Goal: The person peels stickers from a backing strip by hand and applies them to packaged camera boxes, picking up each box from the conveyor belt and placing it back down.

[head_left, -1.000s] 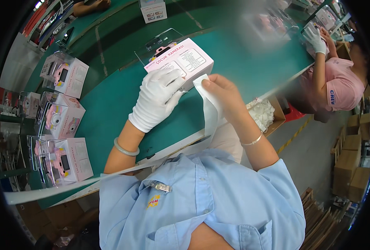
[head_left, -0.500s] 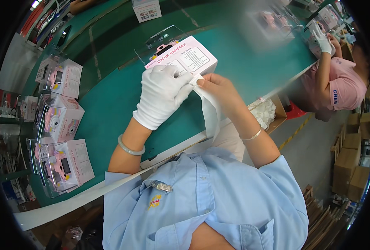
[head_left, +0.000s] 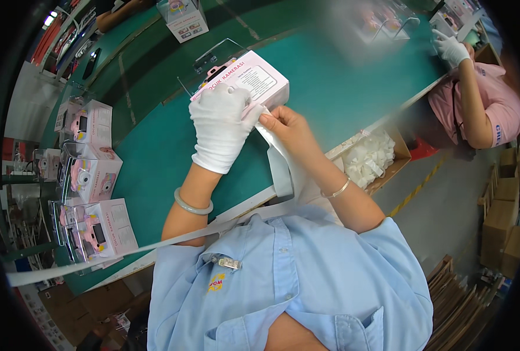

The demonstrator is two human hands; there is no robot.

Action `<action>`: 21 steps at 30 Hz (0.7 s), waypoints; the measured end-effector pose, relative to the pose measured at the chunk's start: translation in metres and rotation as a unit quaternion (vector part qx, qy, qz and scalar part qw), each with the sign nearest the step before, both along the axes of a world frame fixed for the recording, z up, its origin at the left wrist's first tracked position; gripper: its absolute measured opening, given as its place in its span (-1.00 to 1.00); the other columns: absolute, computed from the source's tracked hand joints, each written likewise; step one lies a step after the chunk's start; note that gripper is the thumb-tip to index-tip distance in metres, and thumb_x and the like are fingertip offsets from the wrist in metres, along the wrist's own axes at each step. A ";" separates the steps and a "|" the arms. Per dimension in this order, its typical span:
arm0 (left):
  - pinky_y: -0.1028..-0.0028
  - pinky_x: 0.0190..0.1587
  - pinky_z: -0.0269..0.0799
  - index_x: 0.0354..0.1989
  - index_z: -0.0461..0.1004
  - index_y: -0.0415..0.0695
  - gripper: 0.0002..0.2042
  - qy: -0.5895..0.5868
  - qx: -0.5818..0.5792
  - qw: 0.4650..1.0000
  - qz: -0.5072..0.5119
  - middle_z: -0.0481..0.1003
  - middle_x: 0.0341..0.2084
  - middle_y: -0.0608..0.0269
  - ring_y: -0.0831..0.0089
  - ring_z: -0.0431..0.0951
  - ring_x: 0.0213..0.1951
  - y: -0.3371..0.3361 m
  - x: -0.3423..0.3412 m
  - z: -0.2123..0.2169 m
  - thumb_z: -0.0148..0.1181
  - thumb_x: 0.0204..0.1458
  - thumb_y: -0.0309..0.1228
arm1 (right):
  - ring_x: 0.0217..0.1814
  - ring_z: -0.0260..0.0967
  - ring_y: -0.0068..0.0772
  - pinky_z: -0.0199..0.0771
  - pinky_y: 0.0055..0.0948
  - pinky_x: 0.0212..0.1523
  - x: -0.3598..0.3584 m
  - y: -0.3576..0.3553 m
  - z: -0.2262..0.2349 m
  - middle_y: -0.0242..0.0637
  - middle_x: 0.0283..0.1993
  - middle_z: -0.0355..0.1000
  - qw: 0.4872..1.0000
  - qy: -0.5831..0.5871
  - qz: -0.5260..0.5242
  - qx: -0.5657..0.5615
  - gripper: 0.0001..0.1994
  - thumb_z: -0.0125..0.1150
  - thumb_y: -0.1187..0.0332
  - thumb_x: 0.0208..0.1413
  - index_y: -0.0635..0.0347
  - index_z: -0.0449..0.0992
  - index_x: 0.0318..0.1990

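Note:
A pink-and-white cardboard box [head_left: 269, 79] with a clear plastic cover lies on the green table in front of me. Inside the cover at its far side, part of a toy camera [head_left: 216, 71] shows. My left hand [head_left: 221, 126], in a white glove, is closed, its curled fingers against the box's near side. Its thumb meets my bare right hand [head_left: 290, 131] at the end of a white strip [head_left: 280, 172]. My right thumb and forefinger pinch that strip, which hangs down over the table's front edge. The fingertips partly hide the strip's end.
Several boxed toy cameras [head_left: 105, 228] stand in a row at the left. Another box [head_left: 184, 23] stands farther back. A carton of crumpled white pieces [head_left: 374, 155] is at the right, below the table edge. Beyond it a co-worker in a pink shirt [head_left: 476, 105] handles boxes.
The box and both hands now appear slightly farther left as the view shifts. My fingers still meet at the strip's end. A long white band now crosses lower left, apart from the table edge.

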State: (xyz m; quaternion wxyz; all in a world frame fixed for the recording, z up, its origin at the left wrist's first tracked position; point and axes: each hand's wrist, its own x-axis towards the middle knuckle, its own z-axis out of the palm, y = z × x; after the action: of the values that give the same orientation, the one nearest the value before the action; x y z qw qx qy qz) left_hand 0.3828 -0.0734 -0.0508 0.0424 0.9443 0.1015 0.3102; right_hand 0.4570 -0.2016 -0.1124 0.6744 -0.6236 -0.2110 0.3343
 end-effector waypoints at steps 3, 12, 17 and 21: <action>0.26 -0.44 0.30 -0.57 0.44 -0.10 -0.73 0.026 0.048 0.998 0.030 0.38 -0.61 0.15 0.18 0.41 -0.46 -0.004 0.009 -0.002 0.36 -0.38 -0.24 | -0.54 0.13 -0.72 0.19 -0.56 -0.55 -0.010 -0.016 -0.015 -0.48 -0.58 0.30 0.968 -0.185 0.132 -0.110 -0.75 0.22 0.24 0.05 0.19 0.39 -0.52; 0.37 -0.23 0.32 -0.24 0.42 -0.15 -0.61 -0.139 -0.047 0.989 0.017 0.40 -0.39 0.14 0.29 0.40 -0.28 0.030 -0.011 -0.003 0.31 -0.23 -0.20 | -0.45 0.23 -0.80 0.24 -0.73 -0.45 -0.008 -0.052 0.026 -0.56 -0.50 0.36 0.995 0.038 0.089 -0.001 -0.85 0.23 0.29 0.05 0.15 0.47 -0.43; 0.52 -0.07 0.25 0.14 0.22 -0.17 -0.34 -0.124 -0.629 0.756 0.130 0.36 -0.15 0.20 0.46 0.35 -0.13 0.126 -0.020 -0.023 -0.03 0.03 0.13 | -0.41 0.24 -0.81 0.25 -0.74 -0.42 0.010 -0.031 0.046 -0.57 -0.47 0.38 0.991 0.021 0.129 0.011 -0.85 0.21 0.28 0.06 0.15 0.49 -0.39; 0.42 -0.09 0.32 0.08 0.23 -0.09 -0.38 -0.025 -0.646 0.762 0.046 0.34 -0.06 0.14 0.38 0.38 -0.13 0.121 0.006 -0.046 0.00 -0.01 0.15 | -0.40 0.25 -0.79 0.27 -0.72 -0.40 0.014 0.000 0.030 -0.52 -0.43 0.42 0.987 -0.041 0.157 -0.006 -0.82 0.22 0.27 0.05 0.20 0.51 -0.36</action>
State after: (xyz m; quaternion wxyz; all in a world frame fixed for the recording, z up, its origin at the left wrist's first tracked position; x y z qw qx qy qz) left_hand 0.3884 0.0481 -0.0969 0.6307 0.6792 0.3198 0.1965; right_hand 0.4707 -0.2020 -0.0822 0.6010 -0.5996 -0.3317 0.4114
